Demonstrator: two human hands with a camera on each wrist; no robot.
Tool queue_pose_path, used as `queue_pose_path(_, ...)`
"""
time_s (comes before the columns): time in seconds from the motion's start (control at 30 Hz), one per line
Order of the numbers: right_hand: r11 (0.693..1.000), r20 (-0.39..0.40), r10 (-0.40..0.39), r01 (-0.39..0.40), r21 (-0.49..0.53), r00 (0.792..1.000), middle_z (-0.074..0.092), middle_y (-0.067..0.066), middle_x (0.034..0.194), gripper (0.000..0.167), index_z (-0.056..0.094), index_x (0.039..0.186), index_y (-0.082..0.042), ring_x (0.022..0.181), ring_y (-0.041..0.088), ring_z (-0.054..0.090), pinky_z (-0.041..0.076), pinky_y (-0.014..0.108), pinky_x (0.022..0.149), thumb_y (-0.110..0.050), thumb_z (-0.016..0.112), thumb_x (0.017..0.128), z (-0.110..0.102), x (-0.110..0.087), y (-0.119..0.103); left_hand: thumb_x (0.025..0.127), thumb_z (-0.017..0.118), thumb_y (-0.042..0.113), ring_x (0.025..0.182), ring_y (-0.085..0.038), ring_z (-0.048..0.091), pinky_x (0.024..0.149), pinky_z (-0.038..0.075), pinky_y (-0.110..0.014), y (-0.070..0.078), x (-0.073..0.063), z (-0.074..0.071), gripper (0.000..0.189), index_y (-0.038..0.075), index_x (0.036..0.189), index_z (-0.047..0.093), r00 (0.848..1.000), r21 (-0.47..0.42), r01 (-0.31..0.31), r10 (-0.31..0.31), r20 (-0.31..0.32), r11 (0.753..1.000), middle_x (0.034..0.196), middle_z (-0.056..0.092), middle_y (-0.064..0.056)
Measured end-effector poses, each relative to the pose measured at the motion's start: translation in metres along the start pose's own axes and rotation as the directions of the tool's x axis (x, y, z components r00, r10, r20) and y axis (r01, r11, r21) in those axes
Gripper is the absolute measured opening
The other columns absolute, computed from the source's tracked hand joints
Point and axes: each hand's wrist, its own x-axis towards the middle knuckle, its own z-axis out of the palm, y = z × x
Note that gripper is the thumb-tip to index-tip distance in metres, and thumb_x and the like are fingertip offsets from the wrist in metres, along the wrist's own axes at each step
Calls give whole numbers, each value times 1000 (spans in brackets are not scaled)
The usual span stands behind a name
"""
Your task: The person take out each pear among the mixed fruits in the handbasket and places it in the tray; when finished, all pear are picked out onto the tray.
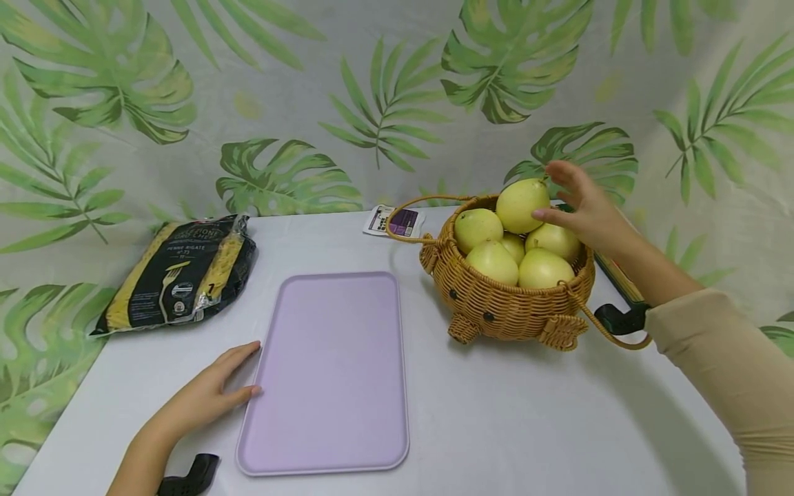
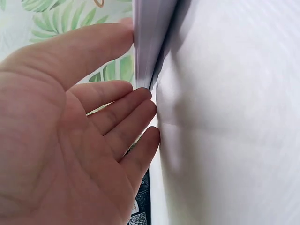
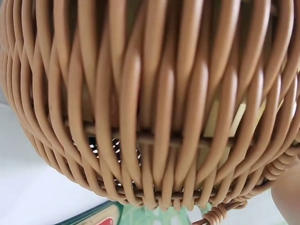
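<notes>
A woven wicker basket with an animal face holds several yellow-green pears. My right hand is at the basket's back right, beside the topmost pear. Its thumb reaches the pear's side while the fingers stay apart from it, not closed round it. In the right wrist view the basket's wicker wall fills most of the picture and hides the fingers. To the left lies a flat lilac tray. With fingers extended, my left hand rests at the tray's left edge, thumb and fingertips touching its rim.
A black and yellow bag of penne pasta lies at the back left. Behind the basket is a small white and purple packet. A flat, green-edged item lies partly hidden to the basket's right. The basket's rope handle loops outward near my right wrist.
</notes>
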Motion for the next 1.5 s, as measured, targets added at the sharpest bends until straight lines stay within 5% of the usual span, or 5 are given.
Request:
queue_pose_path(0.27, 999, 9, -2, 2, 39, 1000, 17, 16, 144, 73, 15, 143, -8, 133, 26, 13, 18, 45, 104, -12, 61, 86, 3, 4, 2, 86, 61, 32, 125, -39, 28, 96, 25, -54, 2, -1, 1, 66, 8, 139, 31, 999, -59, 24, -22, 31, 998, 135, 35, -18)
queue_pose_path(0.5, 997, 24, -8, 6, 75, 1000, 19, 16, 142, 67, 21, 139, -8, 133, 26, 12, 16, 44, 105, -10, 61, 85, 6, 8, 7, 86, 61, 29, 124, -35, 30, 90, 15, -3, 2, -1, 4, 64, 7, 139, 33, 1000, -73, -12, 12, 9, 997, 133, 38, -15)
queue_pose_path(0.8, 996, 53, 64, -67, 54, 997, 16, 18, 144, 68, 21, 140, -8, 128, 40, 21, 25, 52, 99, -13, 62, 86, 7, 11, 6, 86, 60, 33, 125, -33, 29, 97, 23, -16, 1, -1, 4, 64, 12, 140, 32, 999, -68, 20, -18, 26, 997, 135, 36, -13)
queue_pose_path(1.03, 995, 55, 98, -99, 13, 994, 26, 15, 140, 68, 22, 141, -12, 123, 38, 31, 35, 51, 91, -19, 62, 86, 9, 15, 10, 86, 61, 30, 125, -35, 29, 89, 14, -3, 1, -2, 4, 64, 10, 139, 32, 1000, -90, -1, 2, 14, 996, 135, 37, -14)
queue_pose_path(1.5, 990, 70, 141, -139, -29, 988, 34, 23, 133, 74, 20, 142, -17, 118, 36, 35, 33, 54, 90, -28, 65, 83, 7, 20, 16, 86, 61, 29, 124, -37, 29, 90, 13, -3, 1, -1, 5, 63, 9, 139, 33, 1000, -90, -14, 14, 0, 996, 135, 37, -14)
